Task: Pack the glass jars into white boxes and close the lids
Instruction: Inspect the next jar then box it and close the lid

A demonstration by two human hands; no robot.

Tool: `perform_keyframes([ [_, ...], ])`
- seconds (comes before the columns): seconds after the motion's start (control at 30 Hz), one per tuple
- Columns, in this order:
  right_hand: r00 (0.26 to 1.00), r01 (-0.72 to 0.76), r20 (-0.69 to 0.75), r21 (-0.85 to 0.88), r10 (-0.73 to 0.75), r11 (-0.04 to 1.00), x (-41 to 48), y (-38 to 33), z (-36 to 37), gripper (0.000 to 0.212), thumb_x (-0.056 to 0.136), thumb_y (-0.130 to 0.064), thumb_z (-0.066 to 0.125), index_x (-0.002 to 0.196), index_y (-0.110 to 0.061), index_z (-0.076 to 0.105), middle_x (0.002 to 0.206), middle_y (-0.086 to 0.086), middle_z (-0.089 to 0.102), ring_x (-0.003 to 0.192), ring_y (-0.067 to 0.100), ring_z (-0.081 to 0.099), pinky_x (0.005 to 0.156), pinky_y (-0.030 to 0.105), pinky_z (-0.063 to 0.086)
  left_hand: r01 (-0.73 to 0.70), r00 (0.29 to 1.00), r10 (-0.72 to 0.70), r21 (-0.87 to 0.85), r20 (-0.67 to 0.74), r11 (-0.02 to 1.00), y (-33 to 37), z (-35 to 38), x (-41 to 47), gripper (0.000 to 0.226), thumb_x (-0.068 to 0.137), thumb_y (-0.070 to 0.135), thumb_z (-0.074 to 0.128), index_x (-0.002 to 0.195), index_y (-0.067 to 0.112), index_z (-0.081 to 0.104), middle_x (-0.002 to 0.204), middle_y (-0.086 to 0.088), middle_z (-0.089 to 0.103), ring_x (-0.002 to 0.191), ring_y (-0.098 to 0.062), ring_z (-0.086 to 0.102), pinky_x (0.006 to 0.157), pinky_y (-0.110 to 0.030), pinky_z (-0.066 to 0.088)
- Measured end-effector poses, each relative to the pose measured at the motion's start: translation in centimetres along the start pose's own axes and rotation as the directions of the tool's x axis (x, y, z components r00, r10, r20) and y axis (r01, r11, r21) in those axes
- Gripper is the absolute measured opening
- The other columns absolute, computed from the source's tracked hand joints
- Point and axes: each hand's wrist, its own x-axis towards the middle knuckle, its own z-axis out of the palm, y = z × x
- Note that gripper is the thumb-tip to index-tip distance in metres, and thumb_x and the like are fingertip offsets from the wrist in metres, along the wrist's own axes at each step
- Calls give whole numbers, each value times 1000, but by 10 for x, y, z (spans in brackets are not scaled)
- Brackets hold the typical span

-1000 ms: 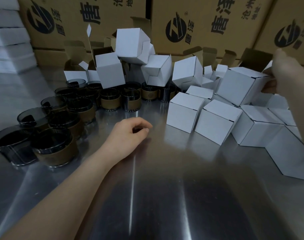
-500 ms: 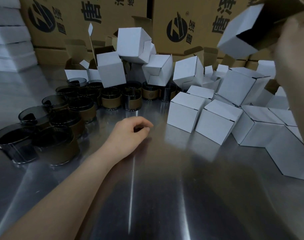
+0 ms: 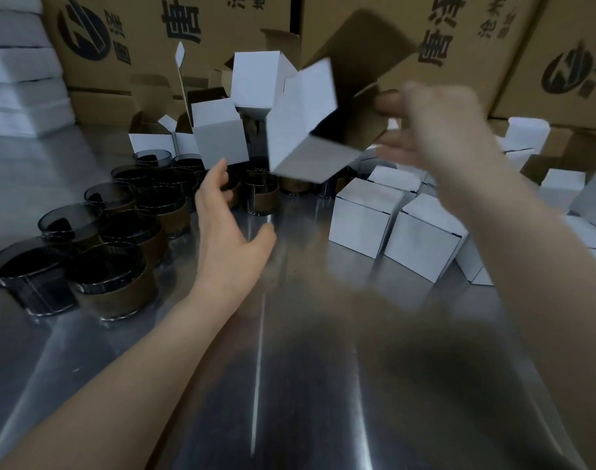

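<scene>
I am seeing the steel table carrying everything, with brown cartons standing along its back. Closed white boxes are lying heaped at right; glass jars are sitting clustered at left. Blurred, the right hand is gripping an open white box by its flap, holding it tilted in the air. Below it the left hand is hovering beside the jars, fingers spread, holding nothing.

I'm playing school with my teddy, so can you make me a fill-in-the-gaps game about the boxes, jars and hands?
The lifted box is held by the ____ hand. Its inside is ____. The left hand holds ____. The jars stand on the ____ side of the table.
Missing words: right; brown; nothing; left.
</scene>
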Motion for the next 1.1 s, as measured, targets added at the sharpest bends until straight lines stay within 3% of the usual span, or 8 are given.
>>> perform_keyframes([
  [0.17,983,-64,155,-182,93,981,-9,20,28,31,94,-28,45,89,-6,66,105,16,72,88,28,72,89,47,57,-113,994,113,142,7,983,4,0,0,68,83,26,67,143,20,36,143,3,36,134,-13,34,107,-21,29],
  [0.3,964,-144,190,-206,184,968,-5,25,37,25,97,-25,48,80,-21,66,102,17,71,91,25,69,82,36,60,-34,999,28,176,39,984,3,3,0,53,91,22,64,141,22,44,141,1,44,128,-12,43,95,-12,35],
  [0.5,958,-130,203,-325,203,937,-1,29,49,43,101,-32,38,120,-3,64,119,24,64,103,32,65,97,49,52,21,990,-41,145,133,989,1,4,1,50,96,17,57,144,22,45,136,5,50,102,1,55,90,-18,42],
  [0.67,970,-83,182,-373,161,924,6,35,56,44,103,-31,36,111,0,67,81,7,55,80,18,57,92,43,52,97,950,-142,169,279,981,-5,6,4,63,94,26,59,151,34,32,149,13,42,125,6,44,89,-9,32],
  [0.77,977,-4,193,-422,94,907,5,41,59,40,103,-28,35,79,-7,59,70,4,47,71,16,51,65,31,43,80,926,-144,191,349,978,-7,6,5,70,95,30,59,153,37,22,151,17,36,103,29,40,79,6,27],
  [0.87,980,119,198,-464,-28,878,-3,47,62,41,102,-20,36,62,-12,42,62,2,41,66,18,44,57,32,30,84,913,-161,212,374,974,-8,7,6,72,95,30,58,154,39,17,149,19,36,114,16,27,88,-1,24],
  [1.0,930,338,72,-554,-360,761,-13,49,67,28,94,-9,44,109,-8,67,113,10,61,113,24,50,88,24,34,62,912,-159,257,377,965,-9,8,5,69,96,26,57,154,32,21,145,20,36,122,13,29,94,0,20],
  [1.1,851,486,53,-460,-523,743,-25,41,76,28,86,-6,47,105,-4,69,108,11,63,104,22,54,81,18,34,18,936,-132,328,326,944,-10,9,5,58,94,21,57,149,24,37,148,4,44,135,-13,39,104,-22,29],
])
